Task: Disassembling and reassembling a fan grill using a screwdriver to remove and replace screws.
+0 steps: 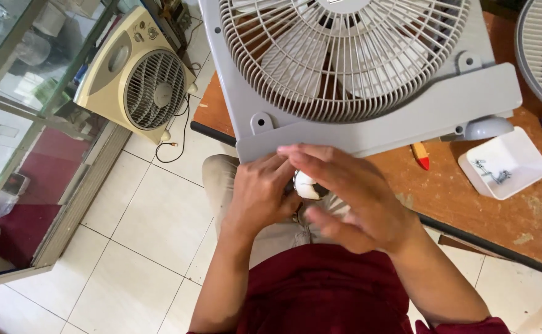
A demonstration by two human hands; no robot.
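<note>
Both hands meet over the lap, just below the gray fan housing (370, 105): left hand (258, 195) and right hand (351, 198) cup a small white rounded part (307, 184), fingers curled round it, prob to keep it steady w/ two-hand hold; beyond on wooden table (469, 198), white tray (506, 164) keeps screws together

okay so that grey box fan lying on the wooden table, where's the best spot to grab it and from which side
Probably the flat bottom edge of the grey box fan, taken from the near side. That edge overhangs the wooden table toward the person, so fingers can wrap under it, where the left hand and right hand already work. The domed grille offers only thin ribs.
</note>
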